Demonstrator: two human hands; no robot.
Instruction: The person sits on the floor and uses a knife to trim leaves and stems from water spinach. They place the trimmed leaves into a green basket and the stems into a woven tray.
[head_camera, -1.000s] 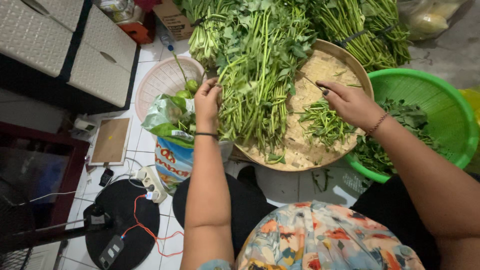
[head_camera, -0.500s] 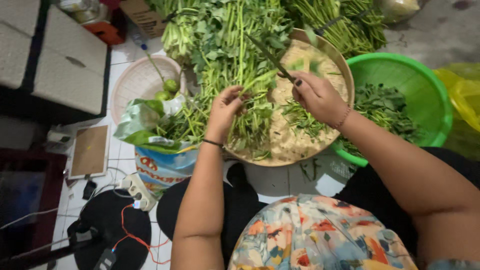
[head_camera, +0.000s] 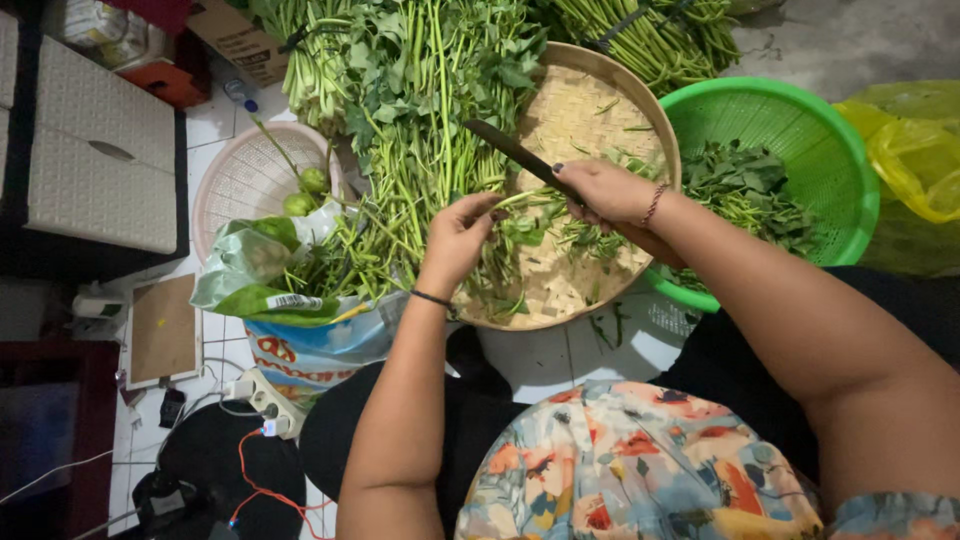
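The fingers of the right hand (head_camera: 610, 195) wrap around the handle of a dark knife (head_camera: 520, 155), its blade pointing up and left over the greens. The left hand (head_camera: 458, 240) pinches a leafy stem (head_camera: 530, 205) between thumb and fingertips, holding it just beside the knife hand (a thin black band sits on that wrist). Both hands hover over a round woven tray (head_camera: 585, 110), where a big heap of long-stemmed greens (head_camera: 420, 120) covers the left half. To the right, touching the tray, a green basket (head_camera: 800, 130) holds picked leaves (head_camera: 745, 195). To the left stand a pale pink basket (head_camera: 240, 180) and a plastic bag (head_camera: 250, 270).
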